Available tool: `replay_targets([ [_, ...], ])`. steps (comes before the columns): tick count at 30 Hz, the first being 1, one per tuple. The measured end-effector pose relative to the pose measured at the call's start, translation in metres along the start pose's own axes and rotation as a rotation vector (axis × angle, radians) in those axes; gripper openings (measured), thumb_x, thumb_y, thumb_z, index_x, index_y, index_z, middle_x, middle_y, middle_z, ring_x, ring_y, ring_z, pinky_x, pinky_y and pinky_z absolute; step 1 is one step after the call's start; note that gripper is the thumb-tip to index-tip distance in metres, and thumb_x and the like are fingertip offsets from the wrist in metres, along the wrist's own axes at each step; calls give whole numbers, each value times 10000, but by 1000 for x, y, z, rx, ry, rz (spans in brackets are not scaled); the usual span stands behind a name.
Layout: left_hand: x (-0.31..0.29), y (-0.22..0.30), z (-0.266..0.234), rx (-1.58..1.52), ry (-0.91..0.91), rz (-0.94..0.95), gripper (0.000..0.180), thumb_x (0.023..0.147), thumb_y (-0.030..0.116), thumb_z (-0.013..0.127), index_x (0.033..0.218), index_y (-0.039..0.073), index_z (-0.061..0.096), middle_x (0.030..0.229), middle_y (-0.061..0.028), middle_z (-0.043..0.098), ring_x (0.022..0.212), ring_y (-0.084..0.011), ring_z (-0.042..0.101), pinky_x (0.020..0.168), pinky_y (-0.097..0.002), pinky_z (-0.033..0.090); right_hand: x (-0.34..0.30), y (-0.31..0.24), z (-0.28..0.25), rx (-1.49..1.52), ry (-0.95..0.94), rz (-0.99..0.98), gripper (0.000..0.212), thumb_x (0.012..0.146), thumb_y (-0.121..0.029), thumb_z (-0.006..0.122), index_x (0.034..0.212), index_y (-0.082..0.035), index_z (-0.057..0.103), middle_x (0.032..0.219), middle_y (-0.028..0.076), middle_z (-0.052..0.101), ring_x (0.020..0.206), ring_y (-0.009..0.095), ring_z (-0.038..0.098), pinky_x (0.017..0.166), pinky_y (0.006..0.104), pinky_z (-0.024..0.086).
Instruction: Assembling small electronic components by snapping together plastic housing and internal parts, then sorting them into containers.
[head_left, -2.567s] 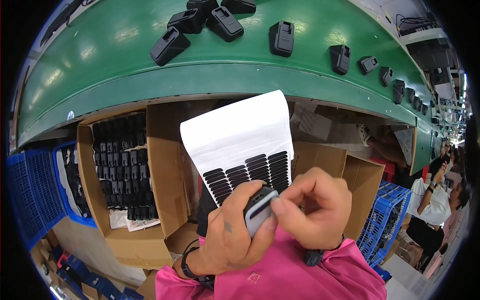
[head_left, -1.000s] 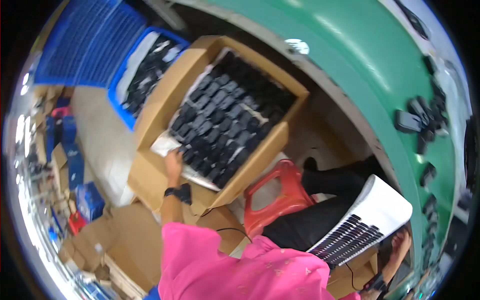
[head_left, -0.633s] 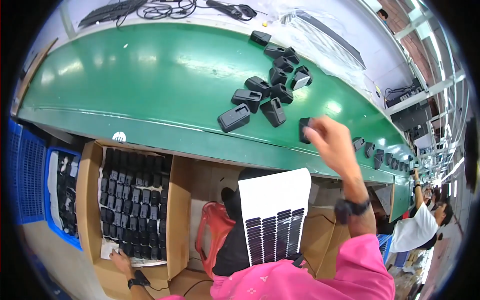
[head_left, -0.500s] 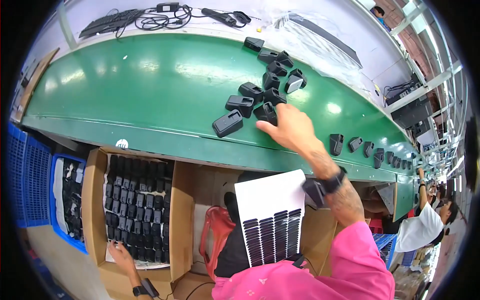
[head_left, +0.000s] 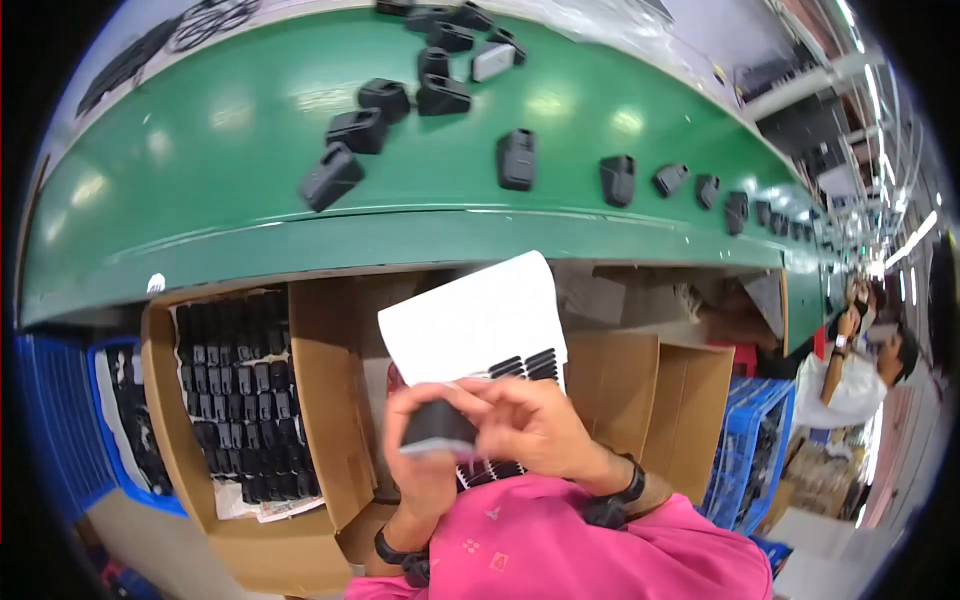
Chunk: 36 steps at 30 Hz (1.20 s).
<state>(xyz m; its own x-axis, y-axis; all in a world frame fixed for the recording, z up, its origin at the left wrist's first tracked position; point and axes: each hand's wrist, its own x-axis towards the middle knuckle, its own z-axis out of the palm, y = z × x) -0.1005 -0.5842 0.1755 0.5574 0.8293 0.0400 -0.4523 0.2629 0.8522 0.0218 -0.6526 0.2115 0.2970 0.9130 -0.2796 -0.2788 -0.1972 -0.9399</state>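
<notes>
Above my lap, my left hand (head_left: 415,485) is closed around a black plastic charger-like housing (head_left: 438,425), tilted and a little blurred, with a greyish lower edge. My right hand (head_left: 540,425) is beside it, thumb and fingers drawn together at the housing's right side. Motion blur hides whether anything is pinched there. Under both hands a white sheet (head_left: 475,320) lies on my lap, with rows of narrow black stickers partly covered by the hands. Ahead, one similar black housing (head_left: 517,160) stands alone on the green table.
A cluster of black housings (head_left: 384,100) sits on the green table (head_left: 240,165), and a line of them runs off right. An open carton (head_left: 330,450) at left holds rows of housings. Blue crates (head_left: 750,450) flank me. A person in white (head_left: 850,385) sits far right.
My right hand has left the table and come back over my lap; the housing it touched now stands farther right. My left hand has come from the carton, now holding a housing. The view has shifted.
</notes>
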Motion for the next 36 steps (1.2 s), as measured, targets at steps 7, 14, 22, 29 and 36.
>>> replay_targets([
  [7,18,-26,9,250,177,-24,604,904,524,533,1243,42,401,942,-66,538,702,-170,586,459,-253,459,-4,50,-27,-1160,542,-584,374,766,-95,612,1118,27,587,916,124,537,836,271,567,699,352,490],
  [14,18,-43,8,377,102,23,529,973,470,430,1270,32,421,1010,-27,522,770,-138,517,610,-243,398,-8,53,-26,-1065,814,-612,203,728,-153,555,873,-12,559,851,82,507,768,221,519,649,321,439],
  [22,15,-32,26,499,51,7,579,964,504,430,1263,8,429,978,-39,491,792,-149,497,689,-264,408,-14,55,-41,-790,748,-709,85,726,-115,565,752,-51,516,828,86,521,774,246,523,686,349,443],
  [29,-9,13,79,566,-224,-220,717,812,561,643,1226,6,457,1455,-193,370,764,-164,585,585,-245,472,-46,13,-81,-323,580,-629,126,795,-39,635,894,-17,560,784,122,605,750,314,605,658,406,482],
  [36,-5,2,92,574,-132,-105,787,762,499,671,1236,-106,500,1088,-300,606,662,-258,638,489,-267,489,-32,5,-79,-32,371,-499,261,790,-32,624,1003,38,490,632,146,585,605,300,600,567,374,450],
])
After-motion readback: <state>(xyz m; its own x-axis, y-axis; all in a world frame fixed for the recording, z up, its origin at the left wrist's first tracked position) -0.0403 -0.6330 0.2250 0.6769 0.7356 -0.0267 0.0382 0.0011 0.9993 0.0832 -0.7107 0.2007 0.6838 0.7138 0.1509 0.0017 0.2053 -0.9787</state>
